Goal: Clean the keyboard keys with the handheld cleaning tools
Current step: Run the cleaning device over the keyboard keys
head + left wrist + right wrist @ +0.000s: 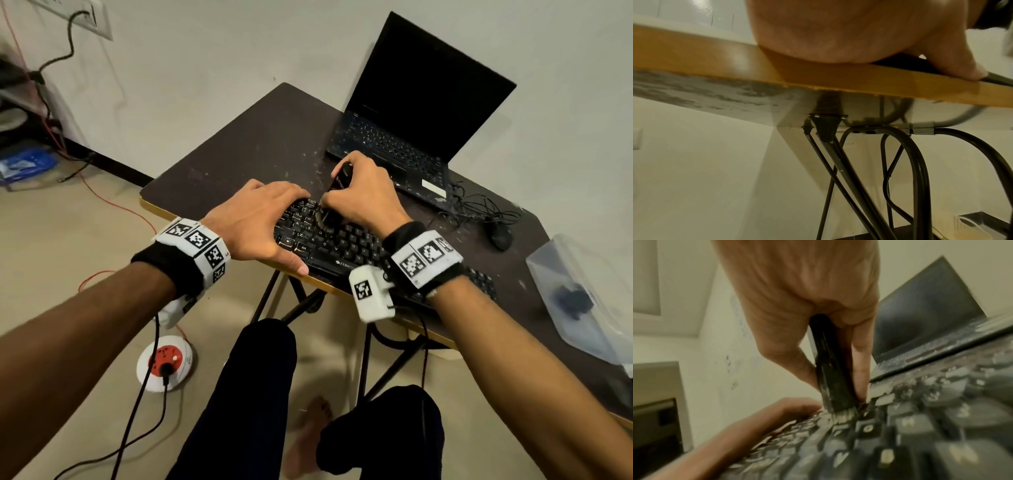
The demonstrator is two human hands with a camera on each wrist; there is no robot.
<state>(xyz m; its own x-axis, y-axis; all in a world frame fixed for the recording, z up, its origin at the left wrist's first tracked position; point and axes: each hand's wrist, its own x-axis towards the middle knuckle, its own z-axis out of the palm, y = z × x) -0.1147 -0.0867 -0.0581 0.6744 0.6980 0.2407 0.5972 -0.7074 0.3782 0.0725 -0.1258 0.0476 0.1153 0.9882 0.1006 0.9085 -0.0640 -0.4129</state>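
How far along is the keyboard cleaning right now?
Done: cannot tell which keys are clean; specks dot the table. In hand: the right hand holds a black brush, bristles on the keyboard's upper-left keys, while the left hand steadies its left end. Left: seemingly the remaining rows toward the right.

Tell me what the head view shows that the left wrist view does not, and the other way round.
Only the head view shows the keyboard keys, the right hand gripping the brush with its bristles on the keys, the laptop, the mouse and the plastic box.

Only the left wrist view shows the table's underside and its black metal legs.

Both show the left hand resting on the table's near edge.
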